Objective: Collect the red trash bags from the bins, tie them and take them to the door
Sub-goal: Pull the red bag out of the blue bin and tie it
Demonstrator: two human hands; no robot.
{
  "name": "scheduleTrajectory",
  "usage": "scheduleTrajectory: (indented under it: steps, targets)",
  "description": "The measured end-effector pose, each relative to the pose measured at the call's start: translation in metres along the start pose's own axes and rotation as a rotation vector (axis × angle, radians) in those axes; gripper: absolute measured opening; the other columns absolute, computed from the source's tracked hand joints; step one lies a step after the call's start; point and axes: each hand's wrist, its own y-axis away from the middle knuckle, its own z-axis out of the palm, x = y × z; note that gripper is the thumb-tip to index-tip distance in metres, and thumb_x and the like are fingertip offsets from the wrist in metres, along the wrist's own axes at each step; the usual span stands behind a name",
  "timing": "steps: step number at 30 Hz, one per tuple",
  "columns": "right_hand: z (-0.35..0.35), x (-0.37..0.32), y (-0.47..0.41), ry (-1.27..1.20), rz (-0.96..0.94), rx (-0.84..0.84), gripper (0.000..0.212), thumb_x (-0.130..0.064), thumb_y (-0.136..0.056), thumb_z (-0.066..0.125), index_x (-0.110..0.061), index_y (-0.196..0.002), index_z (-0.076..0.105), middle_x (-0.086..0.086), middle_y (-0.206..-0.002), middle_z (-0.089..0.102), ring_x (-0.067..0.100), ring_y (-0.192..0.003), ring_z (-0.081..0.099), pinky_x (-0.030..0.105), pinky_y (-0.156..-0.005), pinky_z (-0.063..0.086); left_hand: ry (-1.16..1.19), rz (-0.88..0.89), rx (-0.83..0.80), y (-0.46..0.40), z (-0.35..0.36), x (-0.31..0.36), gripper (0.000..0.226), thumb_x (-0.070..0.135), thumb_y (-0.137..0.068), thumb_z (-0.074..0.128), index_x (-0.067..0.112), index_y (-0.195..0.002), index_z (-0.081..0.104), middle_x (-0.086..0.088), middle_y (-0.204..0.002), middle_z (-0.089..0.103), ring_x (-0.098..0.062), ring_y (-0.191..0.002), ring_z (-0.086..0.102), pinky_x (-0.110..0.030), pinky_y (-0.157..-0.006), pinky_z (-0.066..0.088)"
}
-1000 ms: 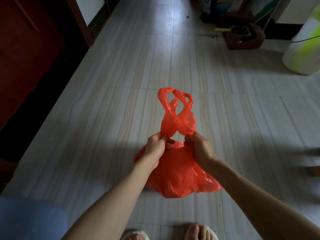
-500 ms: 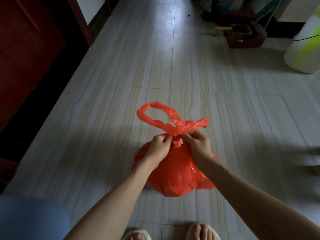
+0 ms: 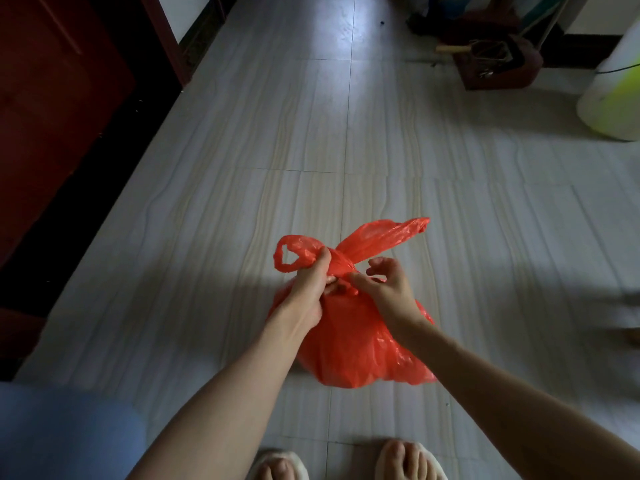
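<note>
At the near edge, two bare feet in pale slippers (image 3: 408, 460) stand on the tiled floor (image 3: 242, 209), with a blue-clad knee (image 3: 62, 431) at the near left. Just beyond the feet, a filled red trash bag (image 3: 349, 344) sits on the floor between both forearms. The left hand (image 3: 311, 289) has its fingers curled round the gathered neck of the bag, gripping one handle loop (image 3: 294, 252) that sticks out to the left. The right hand (image 3: 388, 289) pinches the twisted plastic at the same knot with thumb and forefinger, its other fingers lifted and loosely spread. The second handle (image 3: 384, 235) fans out toward the far right. Farther off, a dark red door (image 3: 52, 116) lines the left side. At the far right stand a dark brown box (image 3: 498, 64) of clutter and a white and yellow-green container (image 3: 613, 98).
</note>
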Motion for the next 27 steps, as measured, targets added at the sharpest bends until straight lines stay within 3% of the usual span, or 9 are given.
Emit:
scheduleTrajectory:
  steps: [3, 6, 10, 14, 17, 19, 21, 24, 27]
  targets:
    - [-0.005, -0.007, -0.001, -0.383, 0.174, -0.264, 0.038, -0.016, -0.079, 0.063, 0.004, -0.109, 0.052, 0.021, -0.088, 0.070, 0.032, -0.078, 0.069, 0.039, -0.072, 0.058, -0.039, -0.028, -0.167, 0.001, -0.007, -0.004, 0.063, 0.043, -0.094, 0.043, 0.017, -0.038, 0.055, 0.007, -0.031, 0.040, -0.006, -0.028, 0.042, -0.020, -0.042, 0.046]
    - [-0.012, -0.016, -0.001, -0.575, 0.236, -0.471, 0.025, -0.019, -0.087, 0.050, 0.003, -0.097, 0.059, 0.020, -0.071, 0.070, 0.035, -0.065, 0.070, 0.037, -0.061, 0.059, -0.123, 0.002, -0.227, 0.000, -0.012, -0.003, 0.048, 0.041, -0.094, 0.043, 0.017, -0.056, 0.058, 0.006, -0.037, 0.046, -0.004, -0.031, 0.040, -0.014, -0.036, 0.035]
    - [-0.015, -0.018, -0.005, -0.535, 0.231, -0.435, 0.019, -0.013, -0.083, 0.050, -0.006, -0.081, 0.067, 0.012, -0.066, 0.071, 0.023, -0.062, 0.070, 0.028, -0.058, 0.057, -0.083, -0.071, -0.254, -0.002, -0.019, 0.004, 0.040, 0.038, -0.095, 0.042, 0.009, -0.080, 0.064, -0.003, -0.057, 0.066, -0.004, -0.030, 0.041, -0.014, -0.034, 0.037]
    - [-0.022, -0.016, 0.003, -0.147, -0.205, -0.434, 0.024, 0.009, -0.076, 0.053, -0.010, -0.069, 0.067, -0.003, -0.068, 0.070, 0.006, -0.075, 0.067, 0.013, -0.068, 0.051, 0.002, -0.175, -0.405, -0.001, -0.026, 0.011, 0.034, 0.039, -0.095, 0.041, 0.014, -0.101, 0.064, 0.000, -0.066, 0.072, -0.007, -0.044, 0.060, -0.017, -0.048, 0.051]
    - [-0.028, -0.010, 0.007, 0.503, -0.586, -0.454, 0.007, -0.003, -0.073, 0.069, -0.007, -0.078, 0.071, 0.002, -0.102, 0.049, 0.010, -0.085, 0.052, 0.009, -0.080, 0.041, 0.005, -0.179, -0.408, -0.001, -0.025, 0.014, 0.030, 0.035, -0.081, 0.061, 0.015, -0.103, 0.065, 0.002, -0.057, 0.066, -0.008, -0.049, 0.057, -0.022, -0.051, 0.053]
    - [-0.029, -0.005, 0.008, 0.674, -0.641, -0.457, 0.010, -0.009, -0.072, 0.073, -0.006, -0.081, 0.074, 0.012, -0.113, 0.039, 0.012, -0.082, 0.048, 0.015, -0.082, 0.039, 0.002, -0.194, -0.422, 0.001, -0.025, 0.012, 0.022, 0.023, -0.070, 0.070, 0.014, -0.090, 0.068, 0.004, -0.047, 0.059, -0.007, -0.043, 0.052, -0.022, -0.051, 0.052]
    - [-0.027, -0.007, 0.012, 0.628, -0.621, -0.441, 0.016, -0.012, -0.071, 0.066, -0.002, -0.081, 0.073, 0.008, -0.111, 0.043, 0.010, -0.081, 0.051, 0.017, -0.080, 0.042, -0.083, -0.162, -0.454, 0.003, -0.026, 0.010, 0.006, 0.009, -0.072, 0.068, 0.015, -0.071, 0.071, 0.007, -0.038, 0.049, -0.007, -0.041, 0.045, -0.020, -0.055, 0.046]
    - [-0.024, -0.012, 0.010, 0.287, -0.468, -0.302, 0.024, 0.014, -0.068, 0.047, -0.002, -0.075, 0.063, -0.004, -0.082, 0.058, -0.006, -0.072, 0.060, 0.021, -0.070, 0.052, -0.203, 0.005, -0.383, 0.002, -0.023, 0.010, 0.036, -0.014, -0.077, 0.054, 0.016, -0.060, 0.067, 0.006, -0.045, 0.060, -0.007, -0.044, 0.057, -0.016, -0.048, 0.047]
    - [-0.020, -0.011, 0.001, 0.042, -0.179, -0.156, 0.039, 0.019, -0.078, 0.035, -0.014, -0.082, 0.055, 0.004, -0.083, 0.060, 0.014, -0.072, 0.058, 0.022, -0.062, 0.045, -0.296, 0.219, -0.294, 0.006, -0.016, 0.010, 0.027, -0.011, -0.076, 0.061, 0.015, -0.069, 0.061, 0.004, -0.060, 0.062, -0.009, -0.058, 0.058, -0.017, -0.058, 0.049]
